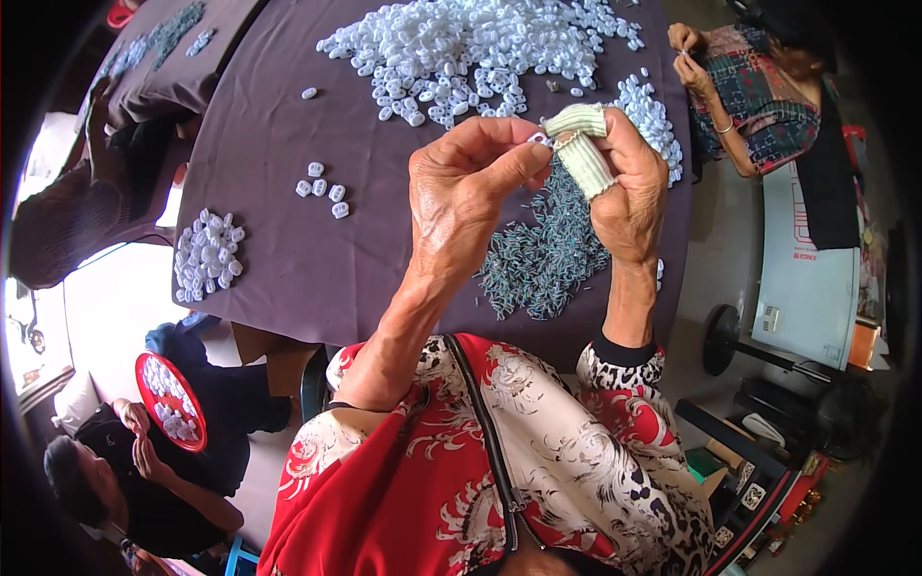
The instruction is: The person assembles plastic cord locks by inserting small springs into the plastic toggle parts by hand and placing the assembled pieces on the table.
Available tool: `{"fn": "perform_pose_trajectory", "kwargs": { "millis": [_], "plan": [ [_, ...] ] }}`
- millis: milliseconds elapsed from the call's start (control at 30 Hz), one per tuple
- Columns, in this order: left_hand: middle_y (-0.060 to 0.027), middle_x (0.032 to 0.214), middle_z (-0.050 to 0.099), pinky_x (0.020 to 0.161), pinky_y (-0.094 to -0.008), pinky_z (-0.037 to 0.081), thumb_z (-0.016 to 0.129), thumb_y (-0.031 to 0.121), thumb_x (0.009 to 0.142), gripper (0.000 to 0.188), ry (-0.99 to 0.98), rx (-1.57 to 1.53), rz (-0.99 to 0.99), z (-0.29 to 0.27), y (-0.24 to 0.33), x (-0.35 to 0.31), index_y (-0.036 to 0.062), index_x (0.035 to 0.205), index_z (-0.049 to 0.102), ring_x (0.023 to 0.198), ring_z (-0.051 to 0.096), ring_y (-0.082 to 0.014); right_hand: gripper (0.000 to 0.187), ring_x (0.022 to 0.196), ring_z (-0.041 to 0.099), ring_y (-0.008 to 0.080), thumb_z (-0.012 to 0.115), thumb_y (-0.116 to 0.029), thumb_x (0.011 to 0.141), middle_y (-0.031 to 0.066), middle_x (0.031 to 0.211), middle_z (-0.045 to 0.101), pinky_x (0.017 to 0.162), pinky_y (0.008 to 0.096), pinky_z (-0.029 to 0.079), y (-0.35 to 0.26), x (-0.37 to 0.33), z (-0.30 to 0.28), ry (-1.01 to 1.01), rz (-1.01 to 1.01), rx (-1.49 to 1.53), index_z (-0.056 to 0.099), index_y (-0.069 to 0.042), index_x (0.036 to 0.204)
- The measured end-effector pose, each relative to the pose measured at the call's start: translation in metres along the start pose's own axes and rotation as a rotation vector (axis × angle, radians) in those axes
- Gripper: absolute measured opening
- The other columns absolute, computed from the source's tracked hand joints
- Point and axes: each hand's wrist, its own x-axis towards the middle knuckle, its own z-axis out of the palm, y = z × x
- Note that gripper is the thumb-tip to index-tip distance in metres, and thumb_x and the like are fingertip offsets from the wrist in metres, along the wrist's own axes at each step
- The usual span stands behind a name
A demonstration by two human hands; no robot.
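Observation:
My left hand pinches a small white oval plastic piece between thumb and fingertips, above the table. Right beside it, my right hand is closed in a pinch, its fingertips meeting the white piece. Ribbed cream knit finger covers sleeve the thumb and forefinger of that hand and hide what they grip. Beneath my hands lies a heap of tiny dark grey-green rod-like pieces. Beyond spreads a big heap of similar white pieces.
The table has a dark brown cloth. White pieces form a pile at its left edge, a small group, and another pile at right. A person works at the right; another, lower left, has a red tray.

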Motion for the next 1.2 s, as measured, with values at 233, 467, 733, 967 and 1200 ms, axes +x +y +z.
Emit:
{"fn": "perform_pose_trajectory", "kwargs": {
  "millis": [233,467,733,967,1200],
  "plan": [
    [-0.0065,0.070,0.061,0.060,-0.0216,0.046,0.062,0.002,0.077,0.010,0.020,-0.032,0.020,0.000,-0.001,-0.002,-0.0050,0.084,0.060,0.062,0.056,-0.0101,0.014,0.065,0.052,0.0038,0.050,-0.004,0.078,0.0032,0.073,0.062,0.058,0.0191,0.041,-0.002,0.002,0.002,-0.008,-0.087,-0.113,0.057,-0.001,0.089],
    [-0.0059,0.071,0.061,0.062,-0.0222,0.046,0.062,0.004,0.077,0.011,-0.026,-0.008,0.013,-0.015,-0.006,0.009,-0.0036,0.084,0.060,0.064,0.056,-0.0102,0.018,0.061,0.052,0.0044,0.045,-0.003,0.078,0.0023,0.070,0.061,0.055,0.0190,0.041,0.011,0.011,0.003,-0.094,-0.147,-0.111,0.059,-0.001,0.091],
    [-0.0079,0.072,0.060,0.063,-0.0272,0.047,0.061,0.005,0.078,0.011,-0.026,0.046,0.025,-0.028,-0.006,0.018,-0.0027,0.086,0.059,0.063,0.057,-0.0153,0.020,0.071,0.057,0.0083,0.046,-0.004,0.081,0.0049,0.081,0.064,0.063,0.0200,0.044,0.012,0.017,0.013,-0.145,-0.130,-0.036,0.060,-0.001,0.095],
    [-0.0064,0.070,0.061,0.062,-0.0233,0.046,0.063,0.006,0.076,0.012,-0.007,-0.022,0.005,-0.026,-0.014,0.019,-0.0025,0.083,0.061,0.063,0.056,-0.0111,0.022,0.058,0.056,0.0118,0.049,0.002,0.071,0.0088,0.070,0.062,0.053,0.0254,0.042,0.018,0.018,0.014,-0.081,-0.130,-0.041,0.059,-0.003,0.091],
    [-0.0089,0.082,0.062,0.065,-0.0278,0.047,0.061,0.003,0.078,0.011,-0.063,-0.071,-0.051,-0.027,-0.016,0.018,-0.0020,0.088,0.058,0.071,0.060,-0.0166,0.021,0.061,0.052,0.0046,0.048,0.000,0.075,0.0045,0.072,0.063,0.052,0.0207,0.040,0.024,0.013,0.015,-0.058,-0.009,0.121,0.059,-0.002,0.093]
  ]
}}
